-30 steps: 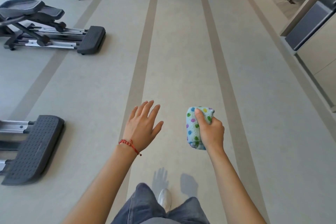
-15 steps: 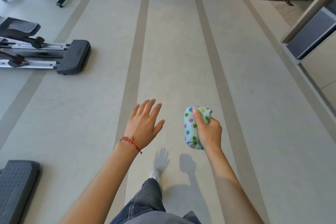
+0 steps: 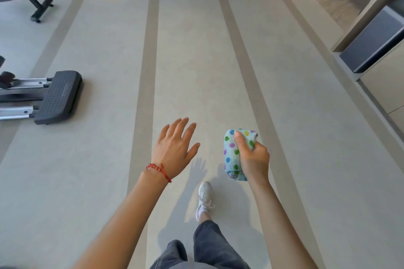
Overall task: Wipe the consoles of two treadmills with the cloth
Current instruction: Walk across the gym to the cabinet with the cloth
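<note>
My right hand (image 3: pixel 253 157) grips a folded pale blue cloth with coloured dots (image 3: pixel 232 155), held out in front of me above the floor. My left hand (image 3: pixel 175 148) is stretched forward beside it with its fingers spread and holds nothing; a red bead bracelet sits on its wrist. No treadmill console is in view.
The rear end of an exercise machine with a black ribbed step (image 3: pixel 58 96) lies on the floor at the left. Another machine's black leg (image 3: pixel 32 2) stands at the far left. A cabinet with a dark recess (image 3: pixel 376 41) lines the right side. My white shoe (image 3: pixel 204 199) steps on the striped floor.
I have walked forward: the exercise machines at the left have slid back and out of view toward the left edge. Both hands keep their pose, the cloth still in my right hand.
</note>
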The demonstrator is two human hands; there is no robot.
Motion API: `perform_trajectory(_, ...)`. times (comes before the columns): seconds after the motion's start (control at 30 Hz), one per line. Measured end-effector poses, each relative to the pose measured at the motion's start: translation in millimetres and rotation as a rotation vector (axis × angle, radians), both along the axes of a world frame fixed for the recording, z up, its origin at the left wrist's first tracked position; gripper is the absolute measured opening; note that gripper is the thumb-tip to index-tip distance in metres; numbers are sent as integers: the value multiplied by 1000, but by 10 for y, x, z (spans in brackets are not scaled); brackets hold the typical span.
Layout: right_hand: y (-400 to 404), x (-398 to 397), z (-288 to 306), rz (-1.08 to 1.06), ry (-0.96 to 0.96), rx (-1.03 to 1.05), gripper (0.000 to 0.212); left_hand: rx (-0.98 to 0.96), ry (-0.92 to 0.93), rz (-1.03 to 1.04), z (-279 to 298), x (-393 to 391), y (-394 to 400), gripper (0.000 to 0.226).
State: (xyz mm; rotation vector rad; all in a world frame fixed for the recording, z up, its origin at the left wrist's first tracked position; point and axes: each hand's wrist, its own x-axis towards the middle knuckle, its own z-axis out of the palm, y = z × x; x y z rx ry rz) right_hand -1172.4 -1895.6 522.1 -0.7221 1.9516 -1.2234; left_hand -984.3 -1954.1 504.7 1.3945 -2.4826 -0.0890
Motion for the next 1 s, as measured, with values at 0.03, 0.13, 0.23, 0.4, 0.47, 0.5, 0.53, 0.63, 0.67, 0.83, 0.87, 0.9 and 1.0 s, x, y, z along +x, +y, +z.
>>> perform_trajectory(0.03, -195, -80, -17, -6, 1, 2, 28, -1, 0, -4, -17, -85, -197, 55)
perform_trajectory(0.13, -781, -348, -47, -3, 32, 19, 30, 18, -1, -9, -44, -348, -781, 54)
perform_trajectory(0.23, -1304, -635, -44, 1, 68, 32, 32, 22, -8, -23, -33, -610, -1320, 54)
perform_trajectory(0.4, -2048, -1016, 72, -40, 67, 24, 32, 10, -15, -64, 31, -997, -2078, 51)
perform_trajectory(0.47, -2284, -1137, 102, -60, 60, 13, 31, 1, -6, -82, 31, -1140, -2351, 46)
perform_trajectory(0.5, -2393, -1199, 97, -71, 59, 11, 30, 6, -3, -93, 32, -1217, -2491, 47)
perform_trajectory(0.53, -2497, -1253, 93, -84, 59, 12, 30, 1, -4, -108, 28, -1293, -2632, 47)
perform_trajectory(0.63, -2824, -1425, 56, -137, 61, 18, 29, 12, -19, -174, 26, -1540, -3072, 50)
perform_trajectory(0.67, -2935, -1480, 43, -157, 61, 20, 29, 25, -24, -201, 23, -1627, -3226, 53)
perform_trajectory(0.83, -3435, -1776, -24, -298, 73, 26, 29, 29, -50, -376, 14, -2084, -3954, 54)
perform_trajectory(0.87, -3525, -1832, -21, -333, 72, 29, 29, 21, -56, -410, 24, -2185, -4101, 54)
perform_trajectory(0.9, -3604, -1887, -16, -366, 70, 32, 29, 13, -60, -446, 36, -2287, -4243, 54)
perform_trajectory(1.0, -3788, -2053, 5, -463, 56, 35, 28, -7, -59, -563, 69, -2607, -4614, 54)
